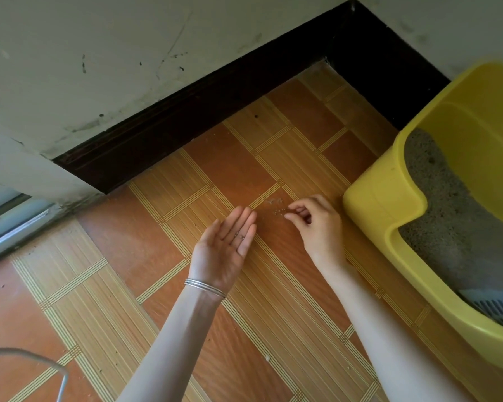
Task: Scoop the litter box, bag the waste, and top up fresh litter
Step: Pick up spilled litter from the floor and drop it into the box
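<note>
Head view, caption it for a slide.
Right hand pinching scattered litter grains off orange floor beside yellow plastic litter box; left hand open, palm up.

Floor: wood-pattern sheet or tile, cannot tell which; smooth, low gloss, dusty. Loose grains on it: pale, tiny, rough-looking. Litter box: yellow plastic, smooth, soft sheen. Litter inside: grey, gritty, matt. Scoop: pale blue plastic, slotted, smooth. Skirting: dark, ribbed, wood-like. Wall: painted, matt, scuffed. Bangles on my left wrist: thin metal, bright.
</note>
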Available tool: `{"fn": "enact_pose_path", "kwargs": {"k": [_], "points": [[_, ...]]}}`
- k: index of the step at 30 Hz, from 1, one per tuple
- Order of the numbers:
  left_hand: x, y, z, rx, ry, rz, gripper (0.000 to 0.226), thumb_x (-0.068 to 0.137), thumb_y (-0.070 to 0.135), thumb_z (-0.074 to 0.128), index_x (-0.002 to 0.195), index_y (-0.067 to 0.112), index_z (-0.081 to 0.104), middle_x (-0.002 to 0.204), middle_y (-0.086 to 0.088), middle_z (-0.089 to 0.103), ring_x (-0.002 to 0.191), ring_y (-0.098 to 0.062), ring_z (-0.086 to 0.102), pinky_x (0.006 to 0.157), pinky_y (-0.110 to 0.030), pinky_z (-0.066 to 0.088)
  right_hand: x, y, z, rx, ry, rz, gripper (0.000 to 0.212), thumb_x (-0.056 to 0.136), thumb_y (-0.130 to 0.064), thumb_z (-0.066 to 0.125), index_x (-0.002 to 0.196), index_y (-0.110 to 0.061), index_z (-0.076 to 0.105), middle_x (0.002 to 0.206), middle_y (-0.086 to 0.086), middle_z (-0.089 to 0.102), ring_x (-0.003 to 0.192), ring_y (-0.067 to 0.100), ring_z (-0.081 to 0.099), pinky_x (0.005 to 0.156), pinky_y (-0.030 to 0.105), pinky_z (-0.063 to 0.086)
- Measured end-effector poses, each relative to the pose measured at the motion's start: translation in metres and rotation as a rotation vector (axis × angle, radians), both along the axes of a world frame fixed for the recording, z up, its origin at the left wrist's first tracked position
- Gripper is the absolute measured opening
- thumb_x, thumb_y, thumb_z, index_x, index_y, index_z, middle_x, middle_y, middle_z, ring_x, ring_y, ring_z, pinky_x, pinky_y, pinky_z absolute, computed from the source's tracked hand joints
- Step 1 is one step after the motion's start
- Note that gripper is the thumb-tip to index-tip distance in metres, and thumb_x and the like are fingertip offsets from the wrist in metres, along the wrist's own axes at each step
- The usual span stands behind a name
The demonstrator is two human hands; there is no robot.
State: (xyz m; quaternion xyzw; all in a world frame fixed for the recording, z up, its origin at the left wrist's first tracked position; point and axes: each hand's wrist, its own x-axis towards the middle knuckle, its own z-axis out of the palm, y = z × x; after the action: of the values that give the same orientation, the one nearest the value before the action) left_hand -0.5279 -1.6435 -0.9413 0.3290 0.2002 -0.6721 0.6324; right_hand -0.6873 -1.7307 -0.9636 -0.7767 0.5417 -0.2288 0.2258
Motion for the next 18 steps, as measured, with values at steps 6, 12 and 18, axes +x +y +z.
{"fn": "enact_pose_path", "kwargs": {"k": [6,12,18], "points": [[0.001,0.001,0.000,0.007,-0.012,-0.011,0.041,0.100,0.022,0.032,0.118,-0.005,0.057,0.119,-0.019,0.064,0.109,-0.028,0.063,0.092,-0.037,0.050,-0.003,0.004,-0.005,-0.027,0.024,-0.028,0.008,0.077,-0.018,0.073,0.084,-0.014,0.072,0.088,-0.002,0.061,0.069,0.006,0.053,0.059,0.019,0.047],[0.000,-0.001,0.000,0.014,-0.005,-0.017,0.041,0.100,0.022,0.032,0.117,-0.005,0.057,0.119,-0.019,0.064,0.109,-0.028,0.063,0.091,-0.038,0.050,0.010,0.000,-0.005,-0.029,0.004,0.011,0.005,0.078,-0.017,0.073,0.081,-0.014,0.071,0.084,-0.002,0.062,0.067,0.007,0.055,0.057,0.023,0.049],[0.000,0.001,0.001,0.013,-0.005,-0.013,0.041,0.101,0.022,0.031,0.117,-0.005,0.058,0.119,-0.019,0.064,0.109,-0.028,0.063,0.091,-0.038,0.051,-0.005,0.002,-0.006,-0.002,-0.025,-0.063,0.013,0.077,-0.018,0.073,0.090,-0.016,0.072,0.091,-0.001,0.061,0.076,0.012,0.058,0.066,0.026,0.052]]}}
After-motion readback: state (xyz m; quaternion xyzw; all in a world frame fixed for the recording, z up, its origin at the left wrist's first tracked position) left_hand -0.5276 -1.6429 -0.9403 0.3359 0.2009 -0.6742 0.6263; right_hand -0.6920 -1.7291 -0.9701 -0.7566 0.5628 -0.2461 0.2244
